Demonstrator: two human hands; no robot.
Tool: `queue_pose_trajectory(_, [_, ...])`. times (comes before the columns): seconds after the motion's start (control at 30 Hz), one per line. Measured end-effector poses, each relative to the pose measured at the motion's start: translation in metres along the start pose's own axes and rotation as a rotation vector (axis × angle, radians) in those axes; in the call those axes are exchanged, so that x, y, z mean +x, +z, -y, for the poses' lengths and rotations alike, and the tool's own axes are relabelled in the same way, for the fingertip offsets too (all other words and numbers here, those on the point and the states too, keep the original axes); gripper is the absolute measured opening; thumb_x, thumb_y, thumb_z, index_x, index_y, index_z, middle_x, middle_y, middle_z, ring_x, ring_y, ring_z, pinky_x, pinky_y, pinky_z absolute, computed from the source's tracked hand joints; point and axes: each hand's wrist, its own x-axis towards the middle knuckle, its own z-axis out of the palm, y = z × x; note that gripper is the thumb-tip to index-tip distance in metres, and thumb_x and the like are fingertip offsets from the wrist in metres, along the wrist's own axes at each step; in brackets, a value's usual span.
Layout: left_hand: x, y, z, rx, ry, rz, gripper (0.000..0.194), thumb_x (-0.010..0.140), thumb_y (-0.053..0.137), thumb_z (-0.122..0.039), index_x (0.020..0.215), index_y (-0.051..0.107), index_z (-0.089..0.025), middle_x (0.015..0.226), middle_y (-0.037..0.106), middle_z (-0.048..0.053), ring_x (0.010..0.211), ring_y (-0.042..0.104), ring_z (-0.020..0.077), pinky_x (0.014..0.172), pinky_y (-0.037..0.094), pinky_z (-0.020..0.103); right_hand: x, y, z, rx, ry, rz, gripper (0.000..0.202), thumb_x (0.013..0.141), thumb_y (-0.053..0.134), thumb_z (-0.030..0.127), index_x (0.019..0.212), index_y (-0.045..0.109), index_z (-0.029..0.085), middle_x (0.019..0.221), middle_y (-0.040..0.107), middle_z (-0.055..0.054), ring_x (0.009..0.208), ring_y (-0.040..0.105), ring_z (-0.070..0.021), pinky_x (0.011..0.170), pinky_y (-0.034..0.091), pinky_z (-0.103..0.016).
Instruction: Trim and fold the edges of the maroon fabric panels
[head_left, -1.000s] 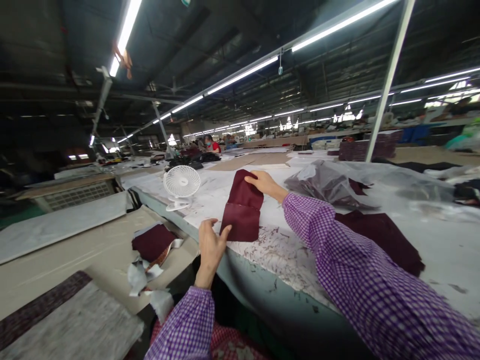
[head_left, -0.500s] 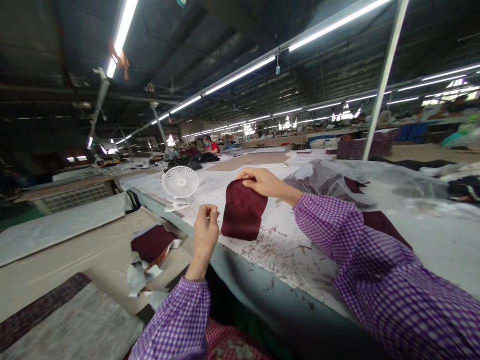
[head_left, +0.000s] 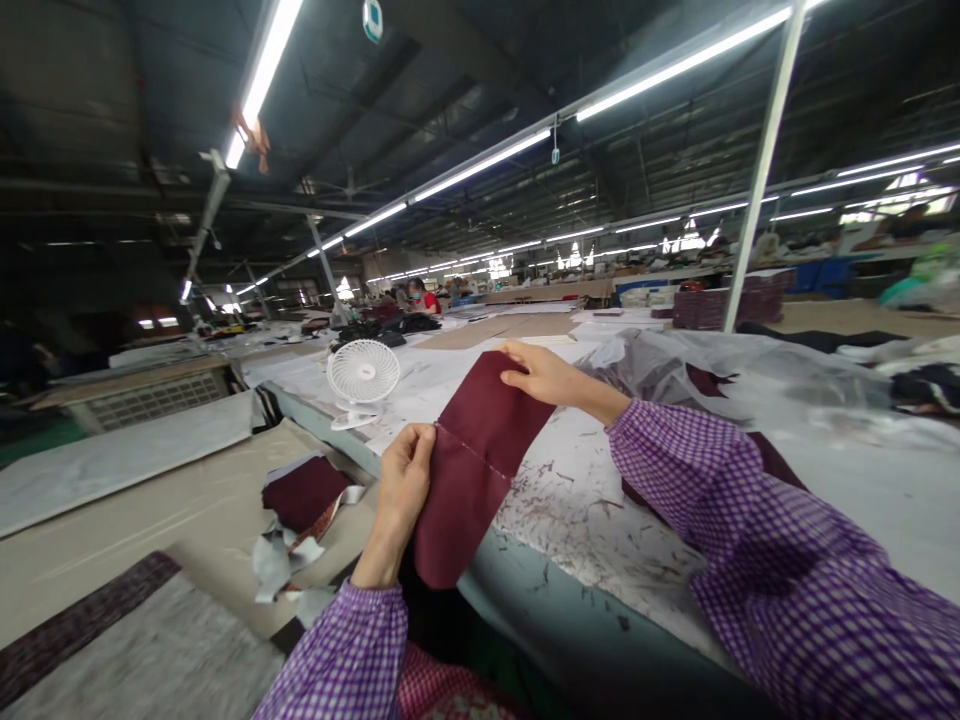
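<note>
1. Between the two hands, in the head view, a maroon cloth piece [head_left: 457,515] is held over the near edge of the table [head_left: 585,570].
2. The left hand [head_left: 403,478] pinches its side by a pale line [head_left: 480,455]; the right hand [head_left: 551,378] grips its upper end, probably keeping it spread flat.
3. Its long axis slopes from the right hand down past the left, the lower end pointing nearer the body; the pale line crosses it.
</note>
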Motion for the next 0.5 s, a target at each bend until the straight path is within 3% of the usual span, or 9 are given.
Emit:
queue_pose_trajectory(0.1, [-0.002,-0.007,-0.003,0.024,0.003,0.013,0.033,0.075,0.061,-0.049,0.068,0.054,-0.017,0.062,0.049,-0.004,0.057,0.041,0.0088,0.054,0.034,0.02,-0.003,0.001,0.005,-0.06,-0.004,0.011,0.022,0.089,0.053,0.029,0.102,0.061,0.013,0.099,0.065,-0.007,0.087,0.058,-0.0177,0.079,0.042,-0.031])
queue_pose_trajectory(0.2, [-0.003,-0.008,-0.002,0.038,0.011,0.009,0.035,0.075,0.061,-0.051,0.068,0.052,-0.018,0.061,0.047,-0.004,0.056,0.039,0.009,0.053,0.033,0.02,-0.008,0.007,0.025,-0.196,0.026,-0.022,0.025,0.091,0.049,0.036,0.087,0.062,0.014,0.079,0.063,-0.004,0.071,0.055,-0.0155,0.067,0.037,-0.027])
queue_pose_trajectory(0.37, [-0.006,0.0,0.002,0.049,0.034,0.0,0.033,0.077,0.058,-0.05,0.07,0.052,-0.019,0.061,0.046,-0.004,0.058,0.04,0.0105,0.056,0.034,0.021,-0.022,0.034,0.061,-0.313,-0.06,-0.029,0.029,0.094,0.044,0.04,0.096,0.064,0.019,0.071,0.061,-0.003,0.064,0.052,-0.0159,0.061,0.033,-0.028])
queue_pose_trajectory(0.43, [-0.007,-0.005,0.006,0.066,0.049,-0.015,0.032,0.077,0.058,-0.05,0.07,0.053,-0.019,0.061,0.046,-0.004,0.059,0.041,0.0112,0.057,0.035,0.022,-0.023,0.026,0.055,-0.175,-0.059,-0.075,0.031,0.093,0.044,0.045,0.097,0.064,0.021,0.068,0.061,-0.003,0.062,0.05,-0.0155,0.059,0.033,-0.028])
queue_pose_trajectory(0.5, [-0.008,-0.022,0.014,0.096,0.068,-0.139,0.033,0.074,0.06,-0.05,0.067,0.053,-0.019,0.059,0.044,-0.004,0.059,0.04,0.0116,0.056,0.033,0.023,-0.021,-0.006,0.033,0.011,0.021,-0.278,0.041,0.095,0.036,0.05,0.09,0.064,0.021,0.062,0.057,-0.002,0.056,0.047,-0.0149,0.056,0.033,-0.027])
